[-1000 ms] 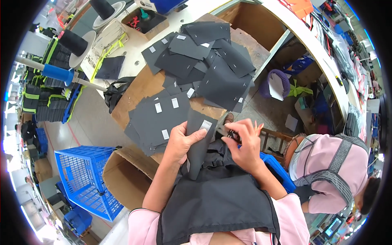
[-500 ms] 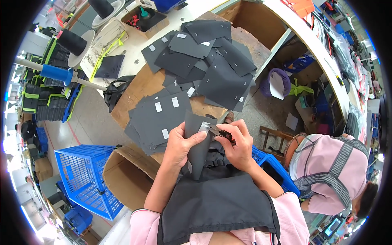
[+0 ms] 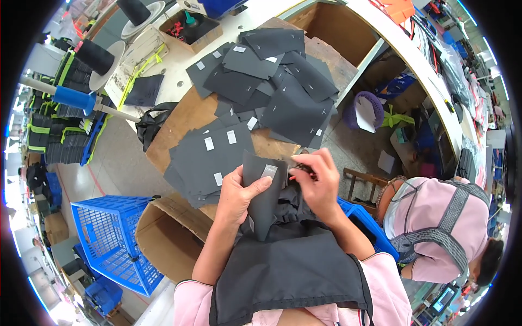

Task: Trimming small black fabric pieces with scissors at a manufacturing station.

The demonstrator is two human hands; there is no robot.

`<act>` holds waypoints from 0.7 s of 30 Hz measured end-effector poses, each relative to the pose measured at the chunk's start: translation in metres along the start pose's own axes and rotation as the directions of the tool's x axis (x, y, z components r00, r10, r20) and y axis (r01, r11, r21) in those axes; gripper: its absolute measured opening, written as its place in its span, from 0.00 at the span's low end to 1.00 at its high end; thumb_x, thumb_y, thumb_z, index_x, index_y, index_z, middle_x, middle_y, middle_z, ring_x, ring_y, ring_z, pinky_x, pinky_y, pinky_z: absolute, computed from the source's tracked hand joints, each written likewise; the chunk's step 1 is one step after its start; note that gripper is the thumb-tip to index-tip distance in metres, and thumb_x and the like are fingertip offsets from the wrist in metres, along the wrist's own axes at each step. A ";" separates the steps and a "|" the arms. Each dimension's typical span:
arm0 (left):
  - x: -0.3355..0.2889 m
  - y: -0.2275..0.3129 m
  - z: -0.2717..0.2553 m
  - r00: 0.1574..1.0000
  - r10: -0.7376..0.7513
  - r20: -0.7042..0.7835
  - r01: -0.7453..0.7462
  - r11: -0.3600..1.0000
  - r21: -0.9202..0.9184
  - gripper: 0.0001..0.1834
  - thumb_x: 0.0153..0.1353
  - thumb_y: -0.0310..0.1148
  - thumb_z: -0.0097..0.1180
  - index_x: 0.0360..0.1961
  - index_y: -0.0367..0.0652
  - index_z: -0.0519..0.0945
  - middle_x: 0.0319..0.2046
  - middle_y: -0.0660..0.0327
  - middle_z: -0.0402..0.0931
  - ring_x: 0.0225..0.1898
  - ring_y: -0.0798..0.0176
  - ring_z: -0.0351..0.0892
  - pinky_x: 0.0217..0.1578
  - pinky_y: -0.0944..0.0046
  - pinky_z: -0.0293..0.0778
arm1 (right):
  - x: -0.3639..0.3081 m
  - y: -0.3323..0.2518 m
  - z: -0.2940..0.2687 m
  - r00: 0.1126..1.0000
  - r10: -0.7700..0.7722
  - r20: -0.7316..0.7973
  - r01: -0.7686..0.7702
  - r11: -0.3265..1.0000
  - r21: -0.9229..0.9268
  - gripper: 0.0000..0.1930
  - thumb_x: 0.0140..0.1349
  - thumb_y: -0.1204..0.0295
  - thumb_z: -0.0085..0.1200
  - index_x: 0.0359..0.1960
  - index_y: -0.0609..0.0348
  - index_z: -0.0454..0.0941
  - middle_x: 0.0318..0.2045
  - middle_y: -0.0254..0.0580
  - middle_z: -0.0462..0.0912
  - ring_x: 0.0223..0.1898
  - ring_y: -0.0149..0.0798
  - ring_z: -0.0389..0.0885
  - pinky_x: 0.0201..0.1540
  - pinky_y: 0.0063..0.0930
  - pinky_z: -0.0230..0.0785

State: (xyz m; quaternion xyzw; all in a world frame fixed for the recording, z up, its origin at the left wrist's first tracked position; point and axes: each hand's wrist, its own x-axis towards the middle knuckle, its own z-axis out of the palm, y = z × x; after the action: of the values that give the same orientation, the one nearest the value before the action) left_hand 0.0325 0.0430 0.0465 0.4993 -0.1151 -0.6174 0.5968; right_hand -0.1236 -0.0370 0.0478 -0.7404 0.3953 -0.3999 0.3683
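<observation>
My left hand [image 3: 239,196] is closed on a dark grey fabric panel [image 3: 262,209], the thumb pressed beside a small white patch near its upper edge. The panel is bent and hangs down toward my black apron [image 3: 288,266]. Just right of it, apart from its edge, my right hand [image 3: 319,183] grips small thread snips [image 3: 300,171]; motion blurs their blades. Beyond my left hand lies a stack of similar grey panels [image 3: 198,157] with white patches. Farther off, a loose heap of panels [image 3: 296,108] covers much of the wooden board [image 3: 190,117].
To the left stand a blue plastic crate [image 3: 117,239] and an open cardboard box [image 3: 163,239]. Black thread cones [image 3: 95,57] are at the far left. A purple basket [image 3: 363,111] sits under the table at right. Another person in pink [image 3: 440,228] bends close on my right.
My right hand has pulled the snips away from the panel's white patch, slightly up and to the right. The left hand still holds the panel, shifted a little left.
</observation>
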 end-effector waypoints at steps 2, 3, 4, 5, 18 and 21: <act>-0.003 0.002 -0.002 1.000 0.020 -0.004 -0.020 1.000 0.008 0.14 0.52 0.26 0.64 0.40 0.36 0.77 0.34 0.60 0.79 0.35 0.69 0.77 0.39 0.69 0.74 | 0.001 0.018 -0.005 1.000 -0.027 -0.012 0.027 0.995 0.093 0.15 0.48 0.81 0.61 0.40 0.60 0.75 0.26 0.36 0.69 0.22 0.29 0.68 0.23 0.23 0.64; -0.002 0.002 -0.002 1.000 0.021 -0.002 -0.021 1.000 0.006 0.14 0.52 0.26 0.64 0.40 0.36 0.77 0.34 0.60 0.79 0.35 0.69 0.77 0.39 0.69 0.74 | -0.004 0.027 -0.006 0.983 0.171 0.068 -0.182 0.952 0.247 0.16 0.51 0.78 0.60 0.43 0.59 0.73 0.25 0.33 0.67 0.20 0.27 0.65 0.22 0.23 0.63; -0.002 0.002 -0.004 1.000 0.007 0.015 -0.007 1.000 0.011 0.15 0.53 0.26 0.63 0.42 0.36 0.76 0.35 0.60 0.79 0.35 0.69 0.77 0.39 0.69 0.74 | -0.007 0.032 -0.006 0.922 0.345 0.176 -0.387 0.843 0.373 0.17 0.54 0.75 0.58 0.46 0.59 0.71 0.25 0.31 0.66 0.18 0.25 0.62 0.21 0.23 0.62; -0.002 0.002 -0.006 0.999 -0.008 0.033 0.007 1.000 0.017 0.15 0.54 0.27 0.61 0.43 0.36 0.75 0.36 0.60 0.78 0.36 0.69 0.77 0.39 0.69 0.74 | -0.005 0.036 -0.008 0.783 0.470 0.407 -0.621 0.628 0.469 0.17 0.57 0.71 0.56 0.47 0.57 0.70 0.23 0.28 0.64 0.17 0.23 0.59 0.20 0.21 0.60; 0.008 -0.007 -0.009 1.000 0.015 0.013 -0.011 0.969 -0.246 0.22 0.64 0.41 0.51 0.53 0.38 0.68 0.47 0.60 0.71 0.48 0.67 0.70 0.50 0.65 0.66 | 0.003 0.033 0.023 0.590 0.492 0.640 -0.799 0.244 0.549 0.17 0.61 0.65 0.54 0.48 0.61 0.71 0.21 0.23 0.67 0.13 0.17 0.53 0.13 0.14 0.47; 0.009 -0.015 -0.015 0.999 0.048 -0.011 -0.049 0.990 -0.133 0.21 0.58 0.39 0.59 0.48 0.38 0.72 0.43 0.60 0.74 0.44 0.67 0.73 0.47 0.65 0.68 | 0.005 0.023 0.021 0.604 0.462 0.650 -0.796 0.310 0.519 0.17 0.60 0.70 0.53 0.51 0.59 0.69 0.20 0.22 0.64 0.19 0.20 0.58 0.25 0.16 0.56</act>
State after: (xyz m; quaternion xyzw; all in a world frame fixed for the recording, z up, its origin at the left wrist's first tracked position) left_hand 0.0358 0.0462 0.0243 0.4579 -0.0834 -0.6069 0.6442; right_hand -0.1104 -0.0465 0.0207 -0.3428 0.3633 -0.1925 0.8447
